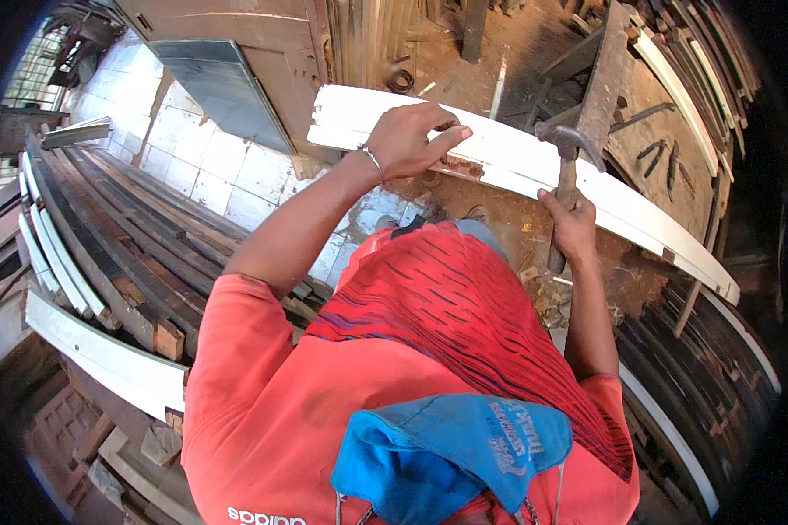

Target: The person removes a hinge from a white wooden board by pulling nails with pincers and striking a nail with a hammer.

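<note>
Stained tile floor, long white board, wood-handled hammer in right hand

Dull metal hammerhead, matt wooden handle, smooth beam

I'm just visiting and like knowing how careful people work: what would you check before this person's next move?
1. Hammer gripped by its handle in the right hand: ok.
2. Left hand apart from the hammer's head: ok, there is a gap between them.
3. Anything small pinched in the left fingers: cannot tell, the hand hides it.
4. White board firmly supported: cannot tell, its underside is hidden.
5. Loose dark tools off the white board: ok, they lie beyond it on the right.
6. Gloves worn: not ok, both hands are bare.
</note>
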The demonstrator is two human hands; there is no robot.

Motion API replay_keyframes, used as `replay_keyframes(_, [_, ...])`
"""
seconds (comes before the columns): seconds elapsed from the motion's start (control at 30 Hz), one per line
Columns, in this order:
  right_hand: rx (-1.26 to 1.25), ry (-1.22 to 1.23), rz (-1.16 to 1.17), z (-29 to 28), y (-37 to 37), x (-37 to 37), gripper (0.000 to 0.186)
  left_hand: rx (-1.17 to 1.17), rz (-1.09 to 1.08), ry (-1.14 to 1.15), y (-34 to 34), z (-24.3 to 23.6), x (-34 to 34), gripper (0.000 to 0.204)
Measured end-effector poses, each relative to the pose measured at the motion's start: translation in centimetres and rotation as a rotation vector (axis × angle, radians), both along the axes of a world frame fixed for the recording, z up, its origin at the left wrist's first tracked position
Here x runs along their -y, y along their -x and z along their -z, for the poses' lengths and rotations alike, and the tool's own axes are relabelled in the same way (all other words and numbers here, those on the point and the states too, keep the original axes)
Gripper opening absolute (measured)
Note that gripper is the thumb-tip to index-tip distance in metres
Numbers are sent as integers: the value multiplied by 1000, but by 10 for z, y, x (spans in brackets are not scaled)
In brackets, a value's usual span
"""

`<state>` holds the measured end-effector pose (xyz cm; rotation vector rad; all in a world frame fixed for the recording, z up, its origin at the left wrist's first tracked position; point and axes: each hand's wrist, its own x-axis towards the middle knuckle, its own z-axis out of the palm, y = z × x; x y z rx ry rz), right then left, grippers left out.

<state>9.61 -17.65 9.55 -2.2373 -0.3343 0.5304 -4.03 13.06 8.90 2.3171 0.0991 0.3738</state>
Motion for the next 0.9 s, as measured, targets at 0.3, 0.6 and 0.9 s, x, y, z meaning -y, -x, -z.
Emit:
replay_keyframes(0.3, [487,139,-300,79,-109,14,65,-919,400,-817,-74,-69,38,27])
replay_keyframes(0.6, [283,152,-586,87,-166,21,68,-1248,338,-850,-84,-22,62,27])
replay_keyframes(0.9, [230,265,-657,111,-180,24,77,-1364,87,-649,-69,-6,48,33])
